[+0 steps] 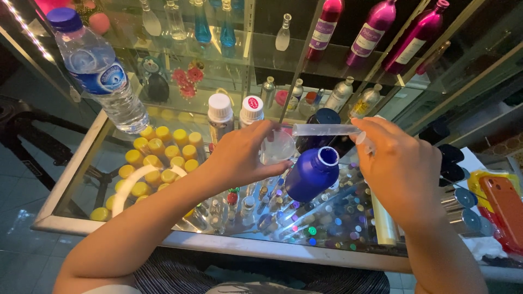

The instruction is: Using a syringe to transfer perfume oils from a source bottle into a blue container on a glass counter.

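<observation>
The glass-topped display counter [81, 179] carried the work — smooth, reflective, with rows of small yellow-capped vials [158, 158] and mixed tiny bottles visible beneath it. A clear plastic water bottle with a blue cap [98, 71] stood at the far left corner, well apart from my hands.

The matte cobalt-blue round bottle [311, 174] lay tilted between my hands, its open neck pointing up and to the right, toward my right hand [400, 171]. That hand pinched a clear plastic syringe-like tube [326, 129]; its long axis ran horizontal, its free end reaching left and just above the bottle's mouth.

My left hand [242, 155] was closed around a small clear plastic cup [278, 147] — thin-walled, translucent — just beside the blue bottle's shoulder. The right hand was the nearer to the bottle's opening.
</observation>
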